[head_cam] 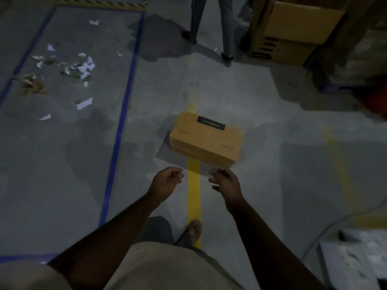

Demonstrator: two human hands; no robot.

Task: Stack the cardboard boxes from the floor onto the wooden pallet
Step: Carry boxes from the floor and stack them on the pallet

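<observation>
A brown cardboard box (pixel 206 139) with a black label lies on the grey floor, across a yellow floor line (pixel 194 195). Both my arms reach forward toward it. My left hand (pixel 166 182) hovers just short of the box's near left corner, fingers loosely curled and holding nothing. My right hand (pixel 225 182) is by the box's near edge, fingers apart and empty, apparently not touching the box. No wooden pallet is in view.
Another person's legs (pixel 211 28) stand at the far middle. Larger stacked cardboard boxes (pixel 293 32) rise at the far right. Torn paper scraps (pixel 69 68) litter a blue-taped floor zone on the left. White items (pixel 356 260) lie at the lower right.
</observation>
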